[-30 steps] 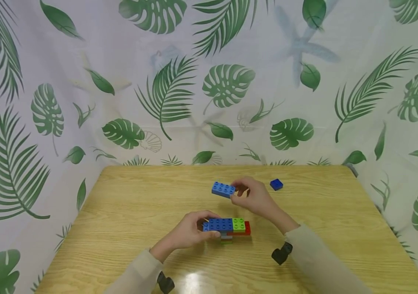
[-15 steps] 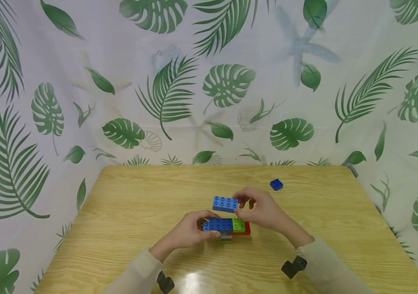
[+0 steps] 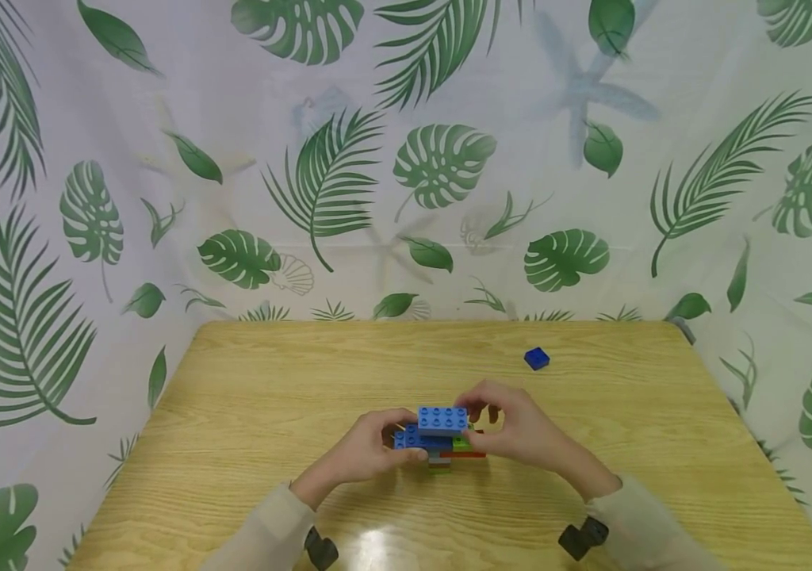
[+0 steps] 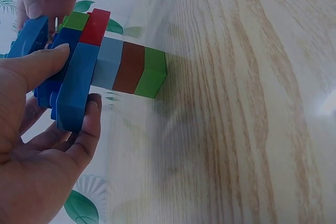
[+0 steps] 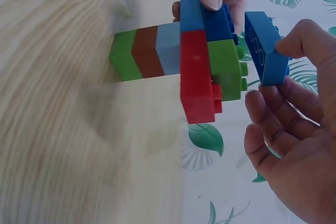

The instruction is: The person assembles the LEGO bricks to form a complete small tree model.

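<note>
A toy brick structure [image 5: 194, 77] stands on the table. Its narrow stem stacks green, brown and light blue bricks. Wider on top sit a blue and a red brick [image 5: 197, 77], then a dark blue brick [image 4: 65, 43] beside a lime green brick [image 5: 224, 69]. My left hand [image 3: 370, 448] grips the structure's left end between thumb and fingers. Between thumb and fingertips, my right hand [image 3: 516, 428] pinches a lighter blue eight-stud brick [image 3: 442, 420] by its right end. In the right wrist view a gap shows between this brick and the studs of the top layer.
A small dark blue brick [image 3: 538, 358] lies toward the back right of the wooden table [image 3: 270, 373]. Behind the table hangs a white curtain [image 3: 377, 214] with green leaf prints.
My right hand has brought the blue brick toward me and down, from behind the structure to just over its top layer. My left hand has kept its hold in place.
</note>
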Tool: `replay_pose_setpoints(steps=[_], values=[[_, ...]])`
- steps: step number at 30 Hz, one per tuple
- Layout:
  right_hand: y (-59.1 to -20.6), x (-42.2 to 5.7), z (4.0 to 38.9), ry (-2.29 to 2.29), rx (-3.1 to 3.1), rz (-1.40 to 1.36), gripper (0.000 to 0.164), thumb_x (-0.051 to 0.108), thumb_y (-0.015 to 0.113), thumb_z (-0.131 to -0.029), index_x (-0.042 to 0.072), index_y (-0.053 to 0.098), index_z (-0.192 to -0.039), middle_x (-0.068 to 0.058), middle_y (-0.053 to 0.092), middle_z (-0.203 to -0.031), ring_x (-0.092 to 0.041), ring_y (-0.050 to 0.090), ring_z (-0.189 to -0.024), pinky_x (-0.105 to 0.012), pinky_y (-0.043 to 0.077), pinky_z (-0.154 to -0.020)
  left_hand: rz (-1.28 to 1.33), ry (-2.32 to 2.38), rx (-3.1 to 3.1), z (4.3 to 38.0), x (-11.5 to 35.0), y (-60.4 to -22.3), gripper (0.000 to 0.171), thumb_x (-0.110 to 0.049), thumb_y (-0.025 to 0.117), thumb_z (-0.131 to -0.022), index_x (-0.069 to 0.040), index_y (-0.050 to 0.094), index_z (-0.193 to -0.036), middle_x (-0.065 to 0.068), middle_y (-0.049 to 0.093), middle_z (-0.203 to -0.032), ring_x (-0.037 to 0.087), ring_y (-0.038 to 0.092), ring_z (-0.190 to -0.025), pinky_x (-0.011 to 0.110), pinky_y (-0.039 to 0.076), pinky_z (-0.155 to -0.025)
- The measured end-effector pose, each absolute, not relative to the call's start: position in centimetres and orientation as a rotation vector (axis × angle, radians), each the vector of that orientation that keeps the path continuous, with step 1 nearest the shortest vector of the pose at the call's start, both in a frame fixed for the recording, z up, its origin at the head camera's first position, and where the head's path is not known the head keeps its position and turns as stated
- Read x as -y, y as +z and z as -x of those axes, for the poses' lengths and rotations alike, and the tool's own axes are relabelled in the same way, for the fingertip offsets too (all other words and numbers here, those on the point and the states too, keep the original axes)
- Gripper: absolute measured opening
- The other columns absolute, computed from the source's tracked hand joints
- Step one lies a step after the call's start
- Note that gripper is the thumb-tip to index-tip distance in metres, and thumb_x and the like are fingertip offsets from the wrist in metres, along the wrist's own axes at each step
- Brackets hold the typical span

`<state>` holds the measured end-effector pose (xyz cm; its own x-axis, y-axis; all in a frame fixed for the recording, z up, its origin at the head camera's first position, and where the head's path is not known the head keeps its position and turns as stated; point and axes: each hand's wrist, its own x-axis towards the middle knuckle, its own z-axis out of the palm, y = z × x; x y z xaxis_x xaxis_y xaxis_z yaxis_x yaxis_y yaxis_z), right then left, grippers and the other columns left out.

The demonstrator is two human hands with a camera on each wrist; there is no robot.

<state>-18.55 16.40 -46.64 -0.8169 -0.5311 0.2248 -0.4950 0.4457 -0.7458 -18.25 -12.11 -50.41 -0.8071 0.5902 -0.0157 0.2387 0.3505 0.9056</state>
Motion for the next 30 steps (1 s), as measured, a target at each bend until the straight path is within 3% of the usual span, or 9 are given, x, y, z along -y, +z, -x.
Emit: replay_pose_setpoints(steps=[10, 17, 24, 30], values=[[-47.18, -16.32, 18.08, -1.262, -2.641, 0.947, 0.034, 0.011, 0.083, -0.085, 0.019, 0.074, -0.117, 0.007, 0.068, -0.105, -0.008, 0.056, -0.094, -0.034, 0.052, -0.079, -0.728, 1.451, -2.282, 18.22, 12.06, -50.41, 0.043, -0.023, 0.079, -0.097, -0.009, 0.067, -0.136, 0.008, 0.072, -0.121, 0.009, 0.066, -0.097, 0.023, 0.057, -0.082], [-47.30, -16.31, 18.18, -1.210, -2.653, 0.982, 0.036, 0.012, 0.082, -0.085, 0.020, 0.072, -0.118, 0.007, 0.069, -0.109, -0.009, 0.056, -0.097, -0.034, 0.052, -0.080, -0.742, 1.459, -2.286, 18.30, 12.00, -50.53, 0.042, -0.021, 0.080, -0.095, -0.011, 0.068, -0.134, 0.004, 0.072, -0.116, 0.009, 0.066, -0.095, 0.023, 0.057, -0.081], [-47.41, -16.25, 18.34, -1.247, -2.633, 1.004, 0.036, 0.008, 0.082, -0.083, 0.020, 0.072, -0.116, 0.007, 0.069, -0.107, -0.024, 0.061, -0.095, -0.036, 0.051, -0.079, -0.722, 1.459, -2.287, 18.41, 11.93, -50.57, 0.042, -0.026, 0.079, -0.096, -0.012, 0.068, -0.135, 0.005, 0.073, -0.117, 0.009, 0.066, -0.093, 0.024, 0.057, -0.081], [-47.52, -16.20, 18.26, -1.277, -2.631, 1.034, 0.037, 0.005, 0.082, -0.080, 0.020, 0.071, -0.112, 0.008, 0.069, -0.104, -0.025, 0.062, -0.093, -0.036, 0.050, -0.077, -0.748, 1.463, -2.303, 18.41, 11.99, -50.69, 0.044, -0.043, 0.062, -0.106, -0.010, 0.069, -0.134, 0.008, 0.073, -0.117, 0.010, 0.065, -0.091, 0.026, 0.055, -0.080]])
